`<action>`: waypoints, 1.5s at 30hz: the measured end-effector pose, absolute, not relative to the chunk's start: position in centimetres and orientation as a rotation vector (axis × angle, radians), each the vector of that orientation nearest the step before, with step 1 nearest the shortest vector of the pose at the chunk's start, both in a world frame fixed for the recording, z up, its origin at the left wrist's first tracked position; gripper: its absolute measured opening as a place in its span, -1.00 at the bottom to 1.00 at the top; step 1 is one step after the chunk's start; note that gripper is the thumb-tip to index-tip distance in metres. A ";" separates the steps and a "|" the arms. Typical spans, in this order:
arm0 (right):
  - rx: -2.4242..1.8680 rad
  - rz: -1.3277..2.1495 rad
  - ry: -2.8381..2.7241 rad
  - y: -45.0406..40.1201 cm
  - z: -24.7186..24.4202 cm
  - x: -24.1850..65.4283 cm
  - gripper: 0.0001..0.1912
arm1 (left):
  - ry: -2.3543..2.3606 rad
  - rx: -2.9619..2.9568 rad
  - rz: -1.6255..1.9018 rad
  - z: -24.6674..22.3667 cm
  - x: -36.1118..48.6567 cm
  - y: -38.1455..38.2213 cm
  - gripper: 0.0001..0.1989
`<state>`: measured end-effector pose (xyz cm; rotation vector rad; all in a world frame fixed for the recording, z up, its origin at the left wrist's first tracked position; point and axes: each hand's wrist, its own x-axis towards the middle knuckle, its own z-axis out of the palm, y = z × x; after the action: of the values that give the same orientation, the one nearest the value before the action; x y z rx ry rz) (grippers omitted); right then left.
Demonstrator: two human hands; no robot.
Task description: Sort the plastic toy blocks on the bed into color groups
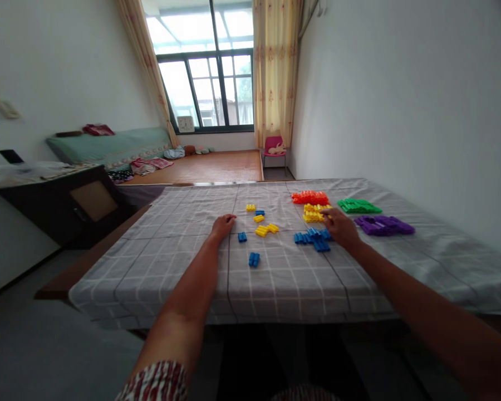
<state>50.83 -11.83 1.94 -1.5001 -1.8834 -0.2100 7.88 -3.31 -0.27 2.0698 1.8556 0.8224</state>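
Note:
My right hand (341,227) reaches to the right edge of a pile of yellow plastic pieces (313,214), its fingers pinched on a yellow piece there. Just below that pile lies a heap of blue plastic pieces (316,239). My left hand (224,225) rests on the tablecloth with its fingers curled closed; whatever they may hold is hidden. To its right are scattered pieces: a blue pair (242,237), another blue pair (254,259), a small blue piece (259,213), and several yellow ones (262,230).
An orange-red pile (310,197) lies behind the yellow one. A green pile (359,206) and a purple pile (384,225) sit to the right. The table has a grey checked cloth (162,250). A white wall (421,111) flanks it; a low bed platform (221,166) stands beyond.

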 end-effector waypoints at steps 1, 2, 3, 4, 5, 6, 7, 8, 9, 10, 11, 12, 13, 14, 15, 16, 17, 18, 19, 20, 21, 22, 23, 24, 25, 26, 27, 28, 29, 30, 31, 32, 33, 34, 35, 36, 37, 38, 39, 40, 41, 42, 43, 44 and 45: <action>-1.430 -0.139 -1.985 -11.6 2.3 48.3 -0.68 | 1.843 2.065 0.839 -0.3 7.8 -3.4 -0.68; -1.350 -0.059 -2.096 -11.4 2.5 45.7 -0.67 | 1.825 2.065 0.858 -0.3 7.7 -3.5 -0.68; -1.288 0.009 -2.201 -11.0 2.5 43.1 -0.66 | 1.808 2.062 0.880 -0.3 7.6 -3.6 -0.67; -1.245 0.064 -2.293 -10.6 2.4 40.8 -0.65 | 1.801 2.050 0.905 -0.2 7.6 -3.7 -0.67; -1.231 0.106 -2.367 -10.2 2.3 38.7 -0.64 | 1.796 2.034 0.926 -0.1 7.5 -3.9 -0.66; -1.246 0.129 -2.419 -9.8 2.1 37.0 -0.62 | 1.793 2.017 0.945 0.0 7.4 -4.0 -0.65; -1.284 0.133 -2.447 -9.5 1.9 35.6 -0.60 | 1.792 2.001 0.959 0.0 7.3 -4.1 -0.65; -1.333 0.122 -2.458 -9.2 1.8 34.5 -0.58 | 1.790 1.989 0.969 0.1 7.3 -4.2 -0.65; -1.382 0.100 -2.461 -9.0 1.9 33.7 -0.57 | 1.787 1.980 0.976 0.1 7.2 -4.2 -0.65; -1.423 0.076 -2.464 -9.0 2.0 33.1 -0.57 | 1.782 1.976 0.978 0.2 7.2 -4.2 -0.66; -1.448 0.059 -2.471 -9.0 2.2 32.7 -0.58 | 1.777 1.974 0.977 0.1 7.1 -4.2 -0.66; -1.453 0.045 -2.476 -9.1 2.4 32.5 -0.59 | 1.774 1.974 0.980 0.1 7.0 -4.1 -0.66; -1.445 0.033 -2.477 -9.3 2.7 32.3 -0.60 | 1.767 1.976 0.977 0.1 6.9 -4.0 -0.67; -1.429 0.018 -2.466 -9.6 3.0 32.3 -0.60 | 1.773 1.973 0.987 0.0 6.8 -3.9 -0.68; -1.409 0.000 -2.447 -9.8 3.3 32.3 -0.59 | 1.776 1.971 0.990 0.0 6.7 -3.7 -0.69; -1.390 -0.019 -2.424 -10.0 3.5 32.4 -0.58 | 1.772 1.974 0.996 -0.1 6.6 -3.6 -0.69; -1.373 -0.035 -2.402 -10.2 3.7 32.6 -0.58 | 1.774 1.973 1.009 -0.1 6.5 -3.4 -0.70; -1.356 -0.042 -2.385 -10.3 3.8 33.0 -0.57 | 1.772 1.978 1.015 -0.1 6.4 -3.3 -0.69; -1.339 -0.041 -2.377 -10.3 4.0 33.6 -0.57 | 1.774 1.981 1.020 -0.1 6.3 -3.3 -0.69; -1.321 -0.031 -2.363 -10.3 4.1 34.4 -0.56 | 1.777 1.983 1.020 -0.1 6.3 -3.3 -0.68; -1.307 -0.013 -2.339 -10.2 4.3 35.5 -0.56 | 1.781 1.986 1.015 -0.1 6.2 -3.3 -0.66; -1.301 0.012 -2.301 -10.0 4.5 36.8 -0.56 | 1.785 1.988 1.010 -0.1 6.2 -3.3 -0.65; -1.309 0.037 -2.249 -9.9 4.7 38.3 -0.57 | 1.789 1.990 1.006 0.0 6.2 -3.3 -0.64; -1.336 0.055 -2.189 -9.6 5.0 40.1 -0.58 | 1.792 1.995 1.000 0.0 6.2 -3.3 -0.63; -1.382 0.063 -2.123 -9.4 5.4 42.1 -0.59 | 1.794 2.001 0.991 0.0 6.2 -3.3 -0.63; -1.447 0.059 -2.055 -9.1 5.7 44.2 -0.61 | 1.794 2.008 0.983 0.0 6.3 -3.3 -0.63; -1.533 0.042 -1.992 -8.8 6.1 46.3 -0.61 | 1.794 2.014 0.975 0.1 6.3 -3.3 -0.63; -1.637 0.022 -1.920 -8.5 6.3 48.5 -0.61 | 1.792 2.018 0.964 0.1 6.3 -3.2 -0.64; -1.751 -0.001 -1.847 -8.1 6.6 50.5 -0.61 | 1.790 2.021 0.956 0.1 6.4 -3.2 -0.64; -1.868 -0.023 -1.781 -7.8 6.7 52.3 -0.61 | 1.790 2.023 0.953 0.1 6.4 -3.2 -0.64; -1.976 -0.044 -1.734 -7.5 6.6 53.8 -0.61 | 1.790 2.024 0.953 0.1 6.4 -3.2 -0.64; -2.069 -0.061 -1.714 -7.2 6.4 55.1 -0.62 | 1.792 2.026 0.955 0.1 6.4 -3.1 -0.64; -2.143 -0.075 -1.721 -6.9 6.1 56.0 -0.62 | 1.794 2.028 0.954 0.1 6.4 -3.1 -0.64; -2.192 -0.086 -1.751 -6.6 5.7 56.5 -0.63 | 1.797 2.029 0.953 0.0 6.3 -3.1 -0.64; -2.218 -0.096 -1.792 -6.5 5.2 56.8 -0.64 | 1.800 2.031 0.950 0.0 6.3 -3.1 -0.63; -2.226 -0.103 -1.832 -6.3 4.7 56.9 -0.64 | 1.801 2.032 0.949 -0.1 6.2 -3.1 -0.63; -2.228 -0.108 -1.858 -6.2 4.2 56.8 -0.63 | 1.802 2.032 0.949 -0.2 6.2 -3.1 -0.63; -2.230 -0.113 -1.866 -6.2 3.7 56.6 -0.61 | 1.801 2.032 0.953 -0.3 6.2 -3.0 -0.63; -2.236 -0.121 -1.860 -6.2 3.3 56.4 -0.60 | 1.798 2.031 0.961 -0.4 6.1 -3.0 -0.63; -2.250 -0.134 -1.841 -6.2 3.1 56.2 -0.58 | 1.793 2.029 0.973 -0.5 6.1 -2.9 -0.63; -2.266 -0.157 -1.817 -6.3 3.0 55.8 -0.56 | 1.785 2.027 0.985 -0.6 6.1 -2.9 -0.64; -2.275 -0.189 -1.795 -6.4 3.0 55.5 -0.54 | 1.775 2.025 0.995 -0.7 6.2 -2.9 -0.64; -2.267 -0.228 -1.782 -6.4 3.1 54.9 -0.52 | 1.766 2.023 0.999 -0.8 6.2 -2.9 -0.64; -2.233 -0.268 -1.781 -6.5 3.3 54.2 -0.51 | 1.759 2.023 0.999 -0.8 6.3 -2.9 -0.65; -2.167 -0.293 -1.808 -6.5 3.6 53.2 -0.52 | 1.755 2.023 0.993 -0.7 6.4 -2.9 -0.65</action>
<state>53.20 -6.46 3.62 -2.1673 -1.8077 -0.2927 6.36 -2.93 -0.74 2.0227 1.7546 0.9931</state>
